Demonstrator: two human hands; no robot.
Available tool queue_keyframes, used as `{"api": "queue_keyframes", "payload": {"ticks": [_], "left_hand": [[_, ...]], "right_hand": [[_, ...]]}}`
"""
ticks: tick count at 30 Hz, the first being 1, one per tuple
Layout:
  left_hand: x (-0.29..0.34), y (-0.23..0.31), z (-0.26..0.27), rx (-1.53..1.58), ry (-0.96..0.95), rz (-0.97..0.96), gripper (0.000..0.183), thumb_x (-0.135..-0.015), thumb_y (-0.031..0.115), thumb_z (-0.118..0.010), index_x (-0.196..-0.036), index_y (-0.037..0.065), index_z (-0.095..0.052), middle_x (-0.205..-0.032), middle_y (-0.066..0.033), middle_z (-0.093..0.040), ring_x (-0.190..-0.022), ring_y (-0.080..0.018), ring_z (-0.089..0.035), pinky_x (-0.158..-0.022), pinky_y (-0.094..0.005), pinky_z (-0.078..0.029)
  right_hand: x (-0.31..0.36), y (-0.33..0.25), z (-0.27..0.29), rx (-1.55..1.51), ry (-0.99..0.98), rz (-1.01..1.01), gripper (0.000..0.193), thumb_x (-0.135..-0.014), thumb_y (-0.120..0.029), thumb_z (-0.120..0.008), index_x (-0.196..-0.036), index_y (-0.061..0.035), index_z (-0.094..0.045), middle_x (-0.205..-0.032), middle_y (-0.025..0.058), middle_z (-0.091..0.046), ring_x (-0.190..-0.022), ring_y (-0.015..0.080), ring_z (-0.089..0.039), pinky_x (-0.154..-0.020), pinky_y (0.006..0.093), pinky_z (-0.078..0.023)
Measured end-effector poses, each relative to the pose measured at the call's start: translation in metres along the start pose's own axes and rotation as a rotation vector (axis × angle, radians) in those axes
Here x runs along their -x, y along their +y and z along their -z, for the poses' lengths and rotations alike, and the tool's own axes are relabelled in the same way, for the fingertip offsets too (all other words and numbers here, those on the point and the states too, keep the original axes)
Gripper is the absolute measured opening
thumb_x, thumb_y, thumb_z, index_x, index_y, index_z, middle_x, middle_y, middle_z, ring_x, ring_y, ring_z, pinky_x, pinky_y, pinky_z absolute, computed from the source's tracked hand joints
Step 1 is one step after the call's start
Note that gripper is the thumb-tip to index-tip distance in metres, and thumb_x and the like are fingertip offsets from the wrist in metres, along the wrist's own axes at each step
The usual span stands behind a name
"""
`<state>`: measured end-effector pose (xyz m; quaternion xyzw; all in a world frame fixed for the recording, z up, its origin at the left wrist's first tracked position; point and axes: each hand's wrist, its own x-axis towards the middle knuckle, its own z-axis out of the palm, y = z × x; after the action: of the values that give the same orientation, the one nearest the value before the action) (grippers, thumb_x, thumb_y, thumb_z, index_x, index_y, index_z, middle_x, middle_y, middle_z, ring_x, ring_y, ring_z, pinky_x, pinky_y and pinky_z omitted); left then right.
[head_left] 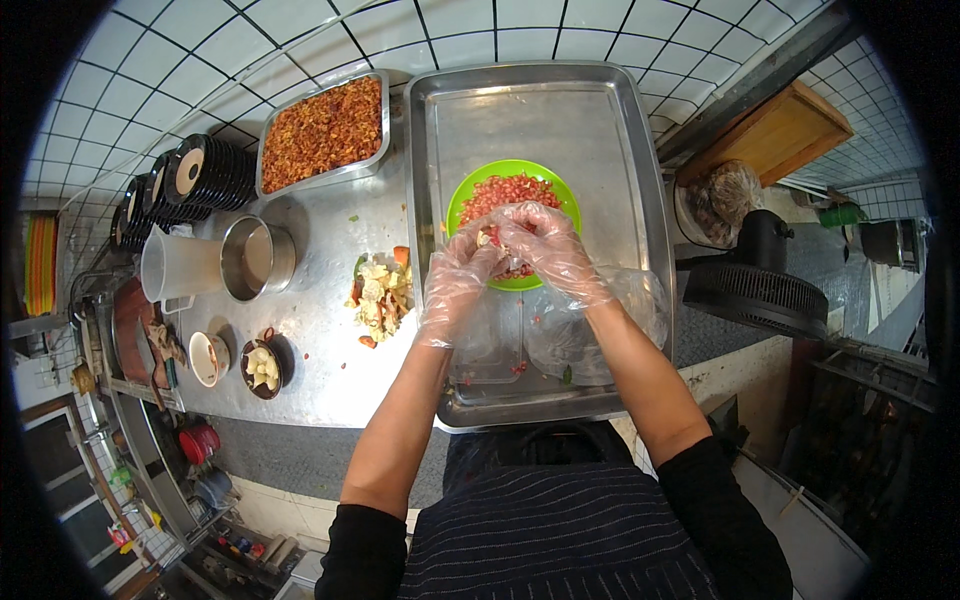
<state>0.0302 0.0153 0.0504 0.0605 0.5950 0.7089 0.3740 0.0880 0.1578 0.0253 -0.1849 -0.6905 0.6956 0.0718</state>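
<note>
Both my hands wear clear plastic gloves and meet above a bright green plate heaped with red pomegranate seeds. Between the fingers of my left hand and my right hand is a small red and cream pomegranate piece, mostly covered by the gloves. Both hands are closed around it. The plate sits in a large metal tray. Near my right wrist, clear plastic lies crumpled in the tray, with a few loose seeds beside it. Left of the tray is a pile of pale pomegranate scraps.
A metal pan of reddish-brown crumbly food stands at the back left. Stacked black dishes, a plastic pitcher, a steel pot, a white cup and a brown bowl occupy the left. A black fan is right.
</note>
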Motion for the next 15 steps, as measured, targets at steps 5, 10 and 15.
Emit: {"api": "queue_keyframes", "payload": {"ticks": [5,10,15], "left_hand": [[0.002,-0.001,-0.001,0.013,0.054,-0.027,0.037,-0.09,-0.002,-0.051,-0.127,0.0,-0.052,-0.102,-0.008,-0.062,-0.09,-0.0103,-0.059,-0.085,-0.0243,-0.049],[-0.001,-0.008,0.0,0.016,0.074,-0.044,0.037,-0.09,-0.004,-0.05,-0.126,0.002,-0.052,-0.106,-0.008,-0.059,-0.093,-0.0106,-0.057,-0.088,-0.0265,-0.05],[0.0,-0.013,0.0,0.151,0.054,-0.07,0.038,-0.09,-0.004,-0.049,-0.127,0.003,-0.049,-0.114,-0.0076,-0.056,-0.098,-0.0122,-0.055,-0.091,-0.0276,-0.049]], "right_hand": [[0.002,-0.003,0.0,-0.043,-0.013,0.047,0.016,-0.089,-0.003,-0.056,-0.102,0.0008,-0.063,-0.102,0.0045,-0.063,-0.08,0.0076,-0.056,-0.069,0.0218,-0.049],[-0.001,0.011,-0.005,-0.057,0.067,0.145,0.019,-0.087,0.001,-0.053,-0.103,0.0012,-0.063,-0.107,0.0076,-0.063,-0.085,0.0098,-0.059,-0.071,0.0236,-0.051],[0.002,0.001,-0.005,0.075,0.102,0.141,0.019,-0.083,0.003,-0.054,-0.1,0.0014,-0.064,-0.102,0.0111,-0.065,-0.089,0.0159,-0.062,-0.078,0.0276,-0.05]]}}
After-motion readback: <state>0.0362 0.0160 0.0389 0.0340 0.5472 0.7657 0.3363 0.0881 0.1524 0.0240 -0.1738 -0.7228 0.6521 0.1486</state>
